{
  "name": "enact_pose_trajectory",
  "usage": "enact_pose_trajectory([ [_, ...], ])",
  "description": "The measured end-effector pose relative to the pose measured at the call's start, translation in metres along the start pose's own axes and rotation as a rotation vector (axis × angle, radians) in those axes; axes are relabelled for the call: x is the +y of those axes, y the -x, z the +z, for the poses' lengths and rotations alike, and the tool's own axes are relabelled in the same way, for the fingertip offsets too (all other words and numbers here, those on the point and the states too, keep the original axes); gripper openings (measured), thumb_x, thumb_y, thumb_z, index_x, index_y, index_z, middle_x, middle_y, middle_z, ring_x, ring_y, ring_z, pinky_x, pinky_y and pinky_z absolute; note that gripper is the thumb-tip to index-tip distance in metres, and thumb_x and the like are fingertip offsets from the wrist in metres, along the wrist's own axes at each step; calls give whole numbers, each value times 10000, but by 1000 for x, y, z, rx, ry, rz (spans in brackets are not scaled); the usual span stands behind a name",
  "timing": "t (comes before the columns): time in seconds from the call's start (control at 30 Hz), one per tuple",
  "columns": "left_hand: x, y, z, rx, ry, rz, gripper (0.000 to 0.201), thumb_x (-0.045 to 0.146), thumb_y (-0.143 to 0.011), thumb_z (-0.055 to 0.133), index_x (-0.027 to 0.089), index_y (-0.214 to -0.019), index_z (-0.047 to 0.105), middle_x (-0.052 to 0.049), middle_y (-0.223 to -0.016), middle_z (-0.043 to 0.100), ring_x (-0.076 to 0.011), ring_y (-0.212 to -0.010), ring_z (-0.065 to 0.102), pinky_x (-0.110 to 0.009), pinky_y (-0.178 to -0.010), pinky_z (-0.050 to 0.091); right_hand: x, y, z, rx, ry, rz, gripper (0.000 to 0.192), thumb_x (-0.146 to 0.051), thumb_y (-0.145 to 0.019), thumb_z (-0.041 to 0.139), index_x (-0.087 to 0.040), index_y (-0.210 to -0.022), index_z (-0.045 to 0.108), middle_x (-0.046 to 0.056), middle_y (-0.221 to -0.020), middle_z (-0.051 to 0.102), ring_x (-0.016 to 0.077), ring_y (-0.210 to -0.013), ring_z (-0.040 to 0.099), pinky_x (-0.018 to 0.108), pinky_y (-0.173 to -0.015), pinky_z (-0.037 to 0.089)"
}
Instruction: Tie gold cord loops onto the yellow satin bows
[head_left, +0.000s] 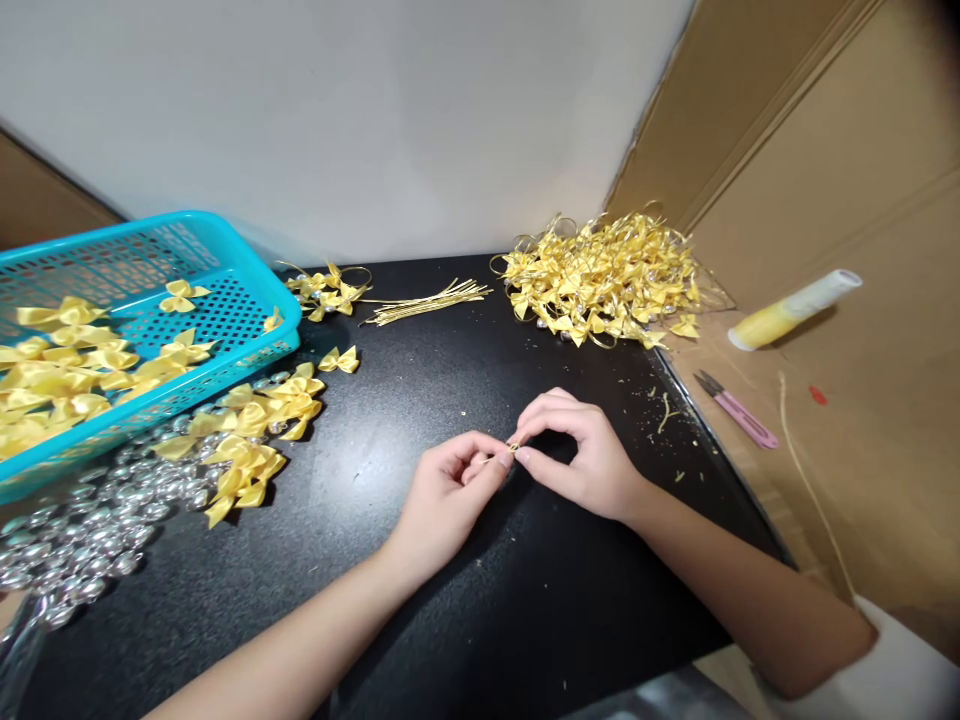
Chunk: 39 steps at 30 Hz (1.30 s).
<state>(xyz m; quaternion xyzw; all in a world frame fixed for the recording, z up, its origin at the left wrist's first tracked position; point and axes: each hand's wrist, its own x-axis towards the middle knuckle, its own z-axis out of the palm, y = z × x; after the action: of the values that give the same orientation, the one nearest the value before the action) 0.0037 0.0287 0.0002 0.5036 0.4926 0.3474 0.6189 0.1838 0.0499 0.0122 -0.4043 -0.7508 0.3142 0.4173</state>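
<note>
Black table [420, 620] — hands pinch gold wire [513, 447].

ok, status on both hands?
Left hand and right hand together, both pinching a small gold piece above the black table. Loose yellow bows left, clear of the hands.

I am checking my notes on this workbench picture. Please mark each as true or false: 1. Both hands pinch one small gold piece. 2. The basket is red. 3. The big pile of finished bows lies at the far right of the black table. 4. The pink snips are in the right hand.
1. True: left hand and right hand meet on the small gold piece.
2. False: the basket is turquoise.
3. True: the big pile lies there, on the black table.
4. False: the pink snips lie untouched on cardboard.
</note>
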Motion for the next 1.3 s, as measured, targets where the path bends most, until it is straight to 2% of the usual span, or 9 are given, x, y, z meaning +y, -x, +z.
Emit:
enact_pose_trajectory([
  [0.23,1,0,3,-1,-37,18,291,431,-837,631,151,-756,650,82,-545,285,-78,-516,241,-214,-505,233,-1,1,2,17,-32,30,107,-98,-767,653,-186,-726,701,21,-723,684,153,-719,611,314,-706,481],
  [0.6,3,1,1,15,-58,9,270,419,-821,645,156,-764,671,81,-539,291,-86,-516,261,-227,-520,239,2,-1,0,-10,-133,117,114,-107,-765,594,-189,-685,594,15,-726,628,158,-729,589,317,-713,473],
  [0.77,2,1,2,11,-65,15,281,425,-830,633,153,-774,671,84,-543,276,-83,-514,251,-224,-519,236,6,0,-2,8,-159,117,77,-136,-768,582,-190,-714,591,24,-758,627,172,-753,591,333,-733,477],
  [0.87,1,1,2,5,-71,16,279,422,-835,624,154,-775,669,86,-541,267,-83,-514,244,-223,-520,234,6,1,-3,22,-178,124,56,-160,-774,576,-190,-805,611,38,-815,642,188,-806,601,352,-767,488],
  [1.0,2,1,1,5,-47,23,258,407,-821,637,156,-771,671,79,-547,288,-88,-525,267,-223,-533,249,1,1,-2,-54,-137,76,193,-159,-726,647,-195,-913,616,51,-899,673,200,-858,616,360,-799,494],
  [1.1,3,1,2,19,-33,19,263,414,-806,652,158,-751,668,78,-545,288,-88,-525,266,-222,-533,256,-1,-1,-3,-114,-154,52,186,-154,-734,644,-198,-910,602,40,-872,668,183,-829,612,340,-783,494],
  [1.2,2,1,2,28,-53,23,268,417,-817,649,157,-758,669,84,-539,258,-86,-518,247,-220,-522,244,3,-1,-4,-153,-307,143,148,-191,-803,586,-188,-951,574,29,-830,638,162,-791,598,330,-766,492],
  [1.3,-1,1,2,25,-74,39,269,415,-830,640,155,-769,673,82,-544,266,-88,-523,256,-219,-520,244,7,-1,-2,-200,-472,268,200,-201,-780,612,-192,-962,530,0,-782,586,132,-719,561,296,-705,478],
])
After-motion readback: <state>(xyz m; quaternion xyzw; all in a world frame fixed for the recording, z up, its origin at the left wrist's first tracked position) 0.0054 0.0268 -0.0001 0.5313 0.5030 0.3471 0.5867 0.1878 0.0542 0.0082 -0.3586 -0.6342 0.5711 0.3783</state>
